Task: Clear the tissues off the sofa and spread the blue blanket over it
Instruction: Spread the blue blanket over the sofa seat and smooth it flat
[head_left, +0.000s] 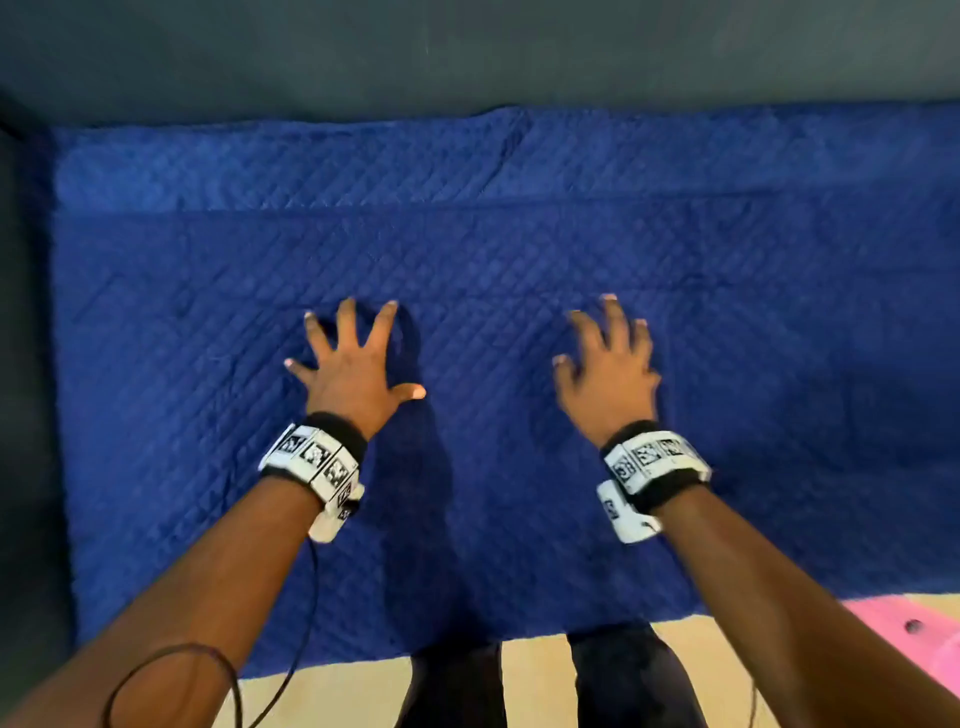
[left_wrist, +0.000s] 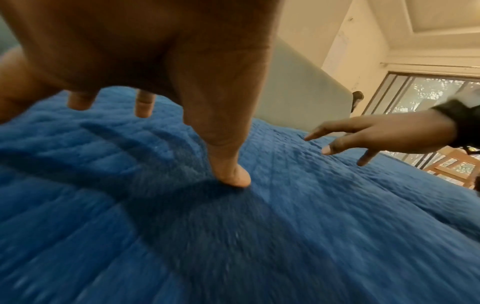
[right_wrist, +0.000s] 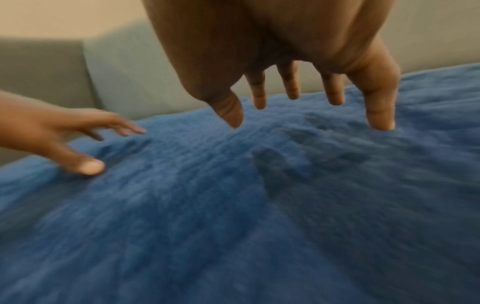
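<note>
Blue quilted blanket (head_left: 519, 249), one in all, lies spread flat over the grey fabric sofa (head_left: 467, 52), filling the frame's middle. Both hands sit at centre: the left hand (head_left: 353, 374) and right hand (head_left: 608, 374) splay their fingers (left_wrist: 228, 172) wide on it, gripping nothing.

Dim indoor light, heavy motion blur
</note>
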